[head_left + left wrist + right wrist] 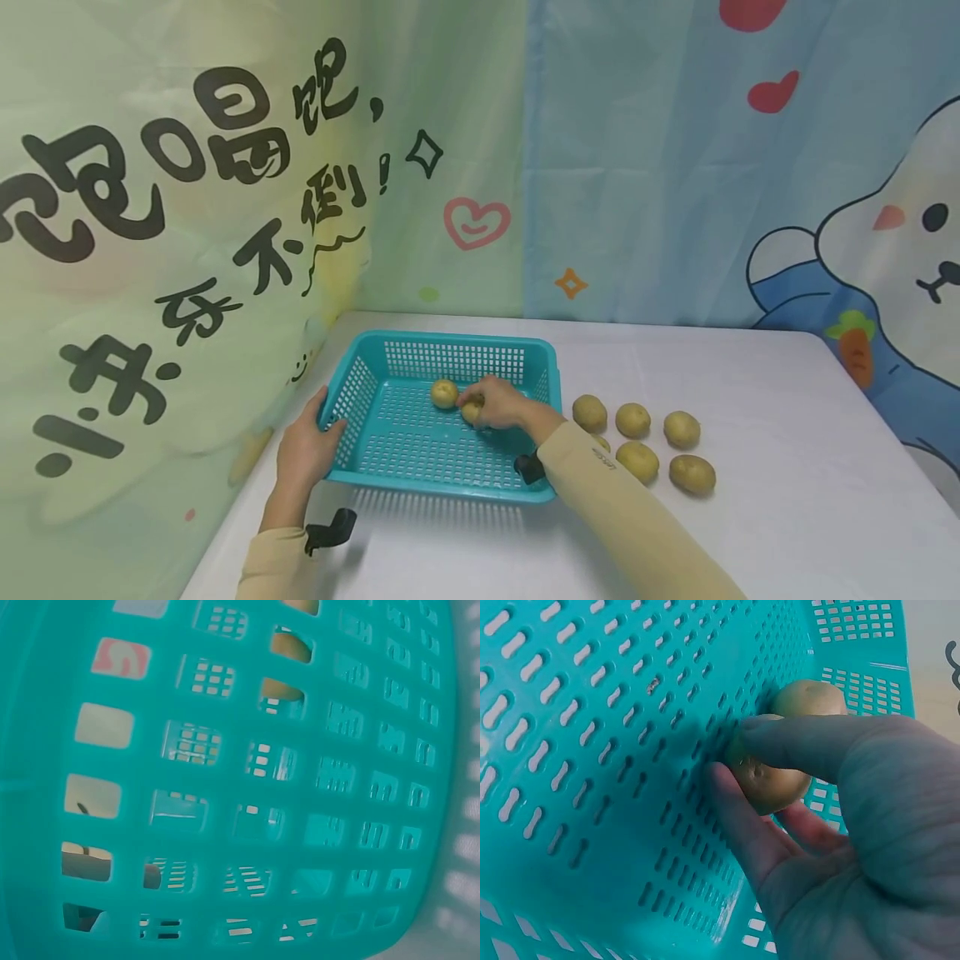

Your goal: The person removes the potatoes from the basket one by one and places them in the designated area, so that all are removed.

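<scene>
A turquoise plastic basket (438, 487) with perforated walls sits at the left of the table. My left hand (306, 446) grips its left side, the thumb over the rim; the left wrist view is filled by the perforated wall (34, 825). Inside the basket, my right hand (506, 404) holds a potato (472, 412) close over the perforated floor. In the right wrist view, thumb and fingers wrap this potato (769, 784), partly covering it. Right beside it lies a second potato (444, 394), which shows behind the held one (810, 699).
Several loose potatoes (637, 461) lie on the white table (780, 400) to the right of the basket, one partly hidden by my right sleeve (622, 500). A printed curtain (637, 208) hangs behind the table and along its left side.
</scene>
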A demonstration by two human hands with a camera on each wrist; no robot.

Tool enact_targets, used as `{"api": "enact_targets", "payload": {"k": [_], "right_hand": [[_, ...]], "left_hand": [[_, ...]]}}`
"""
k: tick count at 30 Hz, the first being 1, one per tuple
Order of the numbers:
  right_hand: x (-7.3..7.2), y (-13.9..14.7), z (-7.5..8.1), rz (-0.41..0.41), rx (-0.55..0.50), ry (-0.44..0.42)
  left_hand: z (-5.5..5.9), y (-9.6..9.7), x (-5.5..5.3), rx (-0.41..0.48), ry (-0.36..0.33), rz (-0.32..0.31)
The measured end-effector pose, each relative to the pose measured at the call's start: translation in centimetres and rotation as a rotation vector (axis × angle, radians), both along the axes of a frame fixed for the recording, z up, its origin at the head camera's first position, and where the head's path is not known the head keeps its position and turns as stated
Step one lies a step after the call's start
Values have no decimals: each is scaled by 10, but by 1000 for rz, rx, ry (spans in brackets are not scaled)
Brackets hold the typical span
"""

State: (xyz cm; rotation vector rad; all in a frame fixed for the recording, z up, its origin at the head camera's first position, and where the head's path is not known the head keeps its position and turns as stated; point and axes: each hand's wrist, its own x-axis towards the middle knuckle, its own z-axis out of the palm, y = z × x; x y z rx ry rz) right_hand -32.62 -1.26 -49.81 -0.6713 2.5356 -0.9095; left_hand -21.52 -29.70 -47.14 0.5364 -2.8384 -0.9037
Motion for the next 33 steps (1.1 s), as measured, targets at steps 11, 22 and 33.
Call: {"api": "enact_targets", "payload": {"k": [11, 22, 33], "right_hand": [[3, 4, 1, -10, -12, -77], [2, 9, 0, 47, -138, -103], [7, 8, 19, 55, -252, -24]], "left_hand": [[-3, 2, 0, 11, -19, 2], [-4, 5, -1, 5, -17, -2], [0, 2, 0, 1, -24, 0]]}}
